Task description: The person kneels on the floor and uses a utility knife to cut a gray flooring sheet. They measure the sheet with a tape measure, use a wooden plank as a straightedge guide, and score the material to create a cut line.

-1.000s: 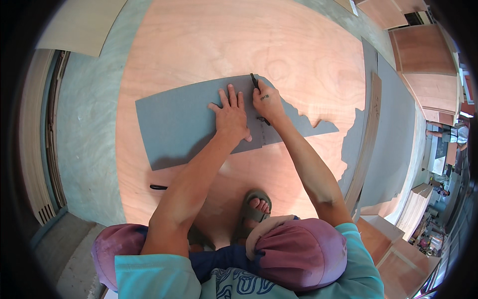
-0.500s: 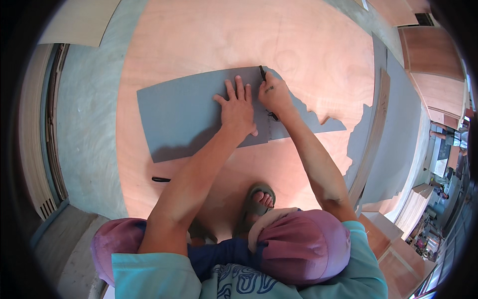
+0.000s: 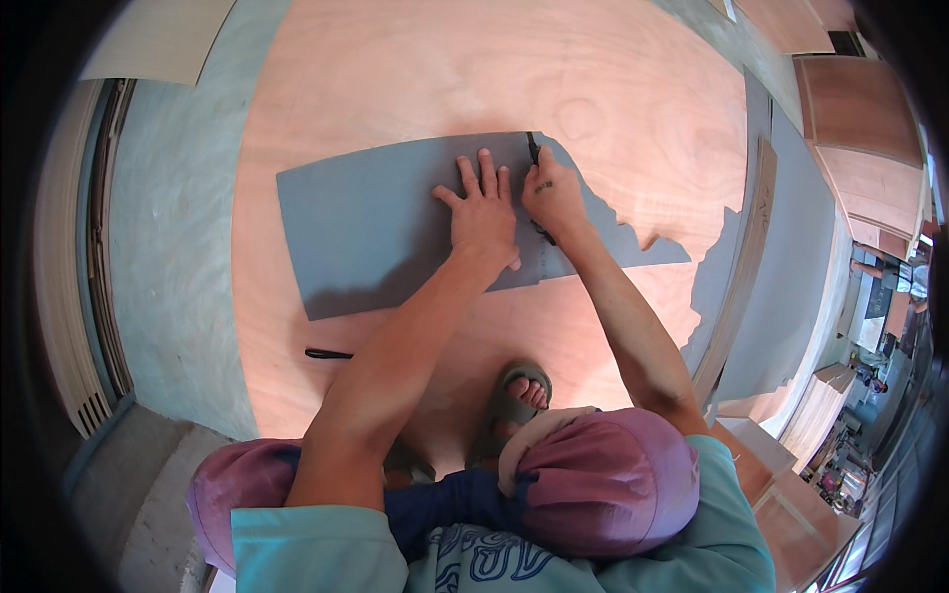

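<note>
A dark grey flat sheet (image 3: pixel 366 208) lies on a large pinkish plywood board (image 3: pixel 395 59). Its left side is cut straight, while the right side runs out in a jagged, wavy edge. My left hand (image 3: pixel 484 219) presses flat on the middle of the sheet, fingers spread toward the far edge. Just right of it, my right hand (image 3: pixel 554 196) is closed round a slim black utility knife (image 3: pixel 534 148). The knife's front end points away from me and reaches the sheet's far edge; most of its body is hidden by the hand.
A narrow black strip-like object (image 3: pixel 326 353) lies near my left forearm. Right of the board are a wooden batten (image 3: pixel 751 247) and more grey sheet (image 3: pixel 791 257) with ragged edges. Stacked panels (image 3: pixel 69 257) stand at the left. Another person (image 3: pixel 895 272) is far right.
Both hands and the grey sheet sit slightly farther right in the picture, partly with a small shift of the view. The grips on sheet and knife look the same.
</note>
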`<state>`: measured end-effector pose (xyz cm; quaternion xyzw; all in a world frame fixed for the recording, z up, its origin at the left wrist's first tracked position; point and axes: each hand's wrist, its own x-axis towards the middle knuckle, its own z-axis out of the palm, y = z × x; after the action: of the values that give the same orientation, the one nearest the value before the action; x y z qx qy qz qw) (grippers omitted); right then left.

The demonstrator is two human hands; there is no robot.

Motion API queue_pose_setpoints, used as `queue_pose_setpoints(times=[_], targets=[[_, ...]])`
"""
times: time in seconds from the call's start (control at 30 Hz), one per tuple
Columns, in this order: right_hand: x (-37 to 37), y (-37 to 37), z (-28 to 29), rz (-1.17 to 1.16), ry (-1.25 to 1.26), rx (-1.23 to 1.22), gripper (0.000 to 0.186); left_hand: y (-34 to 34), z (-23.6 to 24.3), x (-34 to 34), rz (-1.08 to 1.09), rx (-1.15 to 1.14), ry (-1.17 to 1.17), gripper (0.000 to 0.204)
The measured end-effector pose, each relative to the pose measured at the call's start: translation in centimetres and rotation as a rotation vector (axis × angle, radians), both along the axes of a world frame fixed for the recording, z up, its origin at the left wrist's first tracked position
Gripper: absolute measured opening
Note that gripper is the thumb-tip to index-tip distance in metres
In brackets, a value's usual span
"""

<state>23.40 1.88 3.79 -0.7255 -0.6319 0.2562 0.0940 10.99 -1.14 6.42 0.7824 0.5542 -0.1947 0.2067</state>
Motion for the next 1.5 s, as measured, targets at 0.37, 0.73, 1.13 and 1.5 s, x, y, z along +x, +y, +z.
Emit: queue_pose_setpoints(times=[0.37, 0.73, 1.13, 1.5], targets=[[1.8, -5.1, 0.8, 0.147, 0.059, 0.109, 0.013, -0.5, -0.6, 0.1, 0.003, 0.067, 0.014, 0.125], [2.4, -19.3, 2.1, 0.067, -0.059, -0.162, 0.024, -0.3, -0.2, 0.4, 0.049, -0.013, 0.022, 0.133], [5.0, -18.0, 9.0, -0.396, 0.449, -0.444, 0.020, -0.8, -1.1, -0.5, 0.060, 0.047, -0.080, 0.136], [4.9, -15.4, 8.6, -0.637, 1.067, -0.452, 0.036, 0.0, -3.2, 0.2, 0.187, 0.237, -0.181, 0.071]])
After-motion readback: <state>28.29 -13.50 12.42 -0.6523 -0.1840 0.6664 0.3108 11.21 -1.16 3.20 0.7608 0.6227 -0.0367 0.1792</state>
